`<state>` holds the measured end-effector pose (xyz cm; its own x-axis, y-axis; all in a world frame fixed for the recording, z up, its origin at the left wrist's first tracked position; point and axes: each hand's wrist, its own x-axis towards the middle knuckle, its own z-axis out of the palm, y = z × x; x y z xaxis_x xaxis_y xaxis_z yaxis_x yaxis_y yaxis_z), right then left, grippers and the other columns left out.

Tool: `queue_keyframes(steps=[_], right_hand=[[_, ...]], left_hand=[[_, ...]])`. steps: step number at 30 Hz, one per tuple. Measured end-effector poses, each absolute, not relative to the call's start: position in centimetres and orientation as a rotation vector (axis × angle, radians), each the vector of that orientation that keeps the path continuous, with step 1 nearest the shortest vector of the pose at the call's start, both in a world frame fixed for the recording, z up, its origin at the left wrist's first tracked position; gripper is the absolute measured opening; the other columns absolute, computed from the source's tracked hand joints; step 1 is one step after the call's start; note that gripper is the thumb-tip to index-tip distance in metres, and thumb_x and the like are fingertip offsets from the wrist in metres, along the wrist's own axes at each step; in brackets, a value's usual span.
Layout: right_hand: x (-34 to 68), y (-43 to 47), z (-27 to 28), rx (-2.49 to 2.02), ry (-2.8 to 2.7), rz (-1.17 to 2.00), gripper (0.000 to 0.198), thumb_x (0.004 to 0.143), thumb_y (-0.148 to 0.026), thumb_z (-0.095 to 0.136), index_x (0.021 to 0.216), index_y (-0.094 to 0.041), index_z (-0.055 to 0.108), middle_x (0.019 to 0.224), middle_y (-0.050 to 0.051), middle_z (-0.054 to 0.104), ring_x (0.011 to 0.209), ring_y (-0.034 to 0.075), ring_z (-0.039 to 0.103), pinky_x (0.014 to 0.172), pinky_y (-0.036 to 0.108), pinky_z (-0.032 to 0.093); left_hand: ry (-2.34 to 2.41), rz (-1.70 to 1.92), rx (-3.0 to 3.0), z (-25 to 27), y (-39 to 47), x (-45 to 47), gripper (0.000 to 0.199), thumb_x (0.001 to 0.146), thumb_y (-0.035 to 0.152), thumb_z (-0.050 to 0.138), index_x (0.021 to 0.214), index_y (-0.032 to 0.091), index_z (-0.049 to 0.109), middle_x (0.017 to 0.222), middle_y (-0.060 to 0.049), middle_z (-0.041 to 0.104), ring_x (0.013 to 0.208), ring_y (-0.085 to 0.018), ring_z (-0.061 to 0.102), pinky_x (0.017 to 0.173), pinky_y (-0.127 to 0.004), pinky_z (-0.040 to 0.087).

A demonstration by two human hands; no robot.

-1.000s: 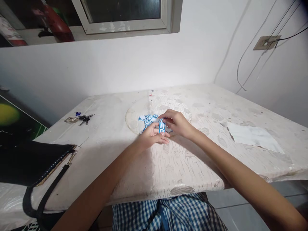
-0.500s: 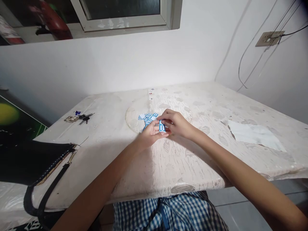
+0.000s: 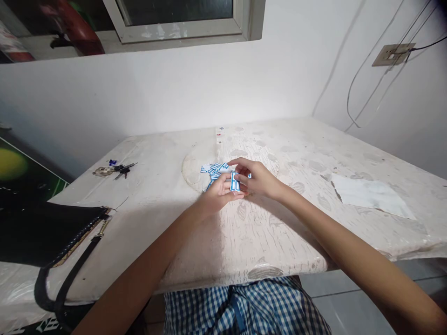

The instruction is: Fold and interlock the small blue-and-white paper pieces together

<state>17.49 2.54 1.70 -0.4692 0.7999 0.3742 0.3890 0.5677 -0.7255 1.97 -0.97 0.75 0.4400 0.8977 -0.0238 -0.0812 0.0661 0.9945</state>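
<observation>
Over the middle of the table, my left hand (image 3: 220, 191) holds a small white card with blue outlines (image 3: 235, 181), tilted so its face is toward me. Its fingers close around the lower left of the card. My right hand (image 3: 256, 178) is closed at the card's right side, with the thumb on the face and the index finger reaching over the top. A bit of blue and white shows behind the right fingers. Just beyond the left hand, a loose heap of similar blue-and-white cards (image 3: 215, 171) lies on the table, partly hidden by my hands.
Keys (image 3: 122, 170) lie on the left of the table, behind a black bag (image 3: 52, 232) with a strap. A white cloth or paper piece (image 3: 372, 195) rests on the right. The tabletop (image 3: 279, 242) meets a white wall with a socket (image 3: 393, 55) and hanging cables.
My right fingers have shifted slightly, the index finger now stretched further over the card's top. The card stays in nearly the same place. The view has moved a little.
</observation>
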Motion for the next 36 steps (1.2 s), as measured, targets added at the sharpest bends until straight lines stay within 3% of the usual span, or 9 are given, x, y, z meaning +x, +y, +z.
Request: queue_keyframes(steps=[7,11,14,17,24,29,36], right_hand=[[17.5,3.3,1.3,-0.88,-1.979,0.636,0.044,0.079,-0.016,0.045,0.123,-0.017,0.04,0.076,0.001,0.054,0.066,0.012,0.05,0.064,0.025,0.041],[19.1,5.0,0.9,-1.109,-2.043,0.377,0.029,0.079,-0.017,0.047,0.106,-0.014,0.055,0.079,0.005,0.055,0.071,0.015,0.05,0.068,0.028,0.04],[20.0,6.0,0.0,-1.17,-2.34,0.37,0.02,0.074,-0.022,0.057,0.091,-0.014,0.064,0.089,0.01,0.057,0.079,0.019,0.052,0.069,0.03,0.038],[20.1,6.4,-0.7,-1.129,-2.504,0.396,0.018,0.074,-0.019,0.057,0.089,-0.016,0.065,0.087,0.009,0.059,0.077,0.019,0.053,0.065,0.028,0.037],[20.1,6.3,-0.5,-1.112,-2.501,0.318,0.024,0.078,-0.009,0.042,0.081,-0.017,0.064,0.077,0.006,0.062,0.067,0.015,0.053,0.063,0.027,0.035],[20.6,6.2,0.5,-1.129,-2.298,0.217,0.025,0.076,-0.008,0.041,0.085,-0.015,0.063,0.084,0.008,0.062,0.075,0.017,0.055,0.065,0.029,0.038],[19.2,4.2,2.5,-1.019,-1.827,1.056,0.021,0.083,-0.02,0.044,0.092,-0.011,0.059,0.056,0.001,0.055,0.047,0.01,0.051,0.051,0.027,0.043]], left_hand=[[0.926,0.962,1.177,0.2,-0.1,1.6,0.016,0.08,0.019,0.055,0.093,0.013,0.049,0.081,-0.009,0.066,0.076,-0.019,0.066,0.085,-0.04,0.048],[1.0,1.183,1.074,0.7,0.4,1.1,0.005,0.08,0.011,0.051,0.085,0.011,0.052,0.086,-0.01,0.066,0.082,-0.018,0.065,0.09,-0.036,0.046],[1.021,1.281,1.006,1.1,0.5,1.0,0.005,0.081,0.008,0.048,0.082,0.01,0.052,0.084,-0.01,0.065,0.082,-0.016,0.065,0.091,-0.034,0.046],[1.025,1.304,0.977,1.2,0.5,1.0,0.005,0.08,0.007,0.049,0.08,0.01,0.053,0.084,-0.01,0.065,0.082,-0.017,0.065,0.09,-0.034,0.047],[0.988,1.24,0.938,0.6,0.7,0.9,0.005,0.078,0.007,0.053,0.078,0.011,0.053,0.086,-0.01,0.066,0.09,-0.019,0.064,0.093,-0.034,0.046],[0.991,1.1,0.944,0.4,0.6,1.1,0.009,0.079,0.005,0.051,0.074,0.013,0.053,0.081,-0.008,0.067,0.089,-0.017,0.064,0.093,-0.032,0.046],[0.935,0.927,0.89,0.5,0.0,1.6,0.012,0.074,0.002,0.053,0.078,0.013,0.056,0.083,-0.01,0.068,0.085,-0.019,0.065,0.09,-0.035,0.047]])
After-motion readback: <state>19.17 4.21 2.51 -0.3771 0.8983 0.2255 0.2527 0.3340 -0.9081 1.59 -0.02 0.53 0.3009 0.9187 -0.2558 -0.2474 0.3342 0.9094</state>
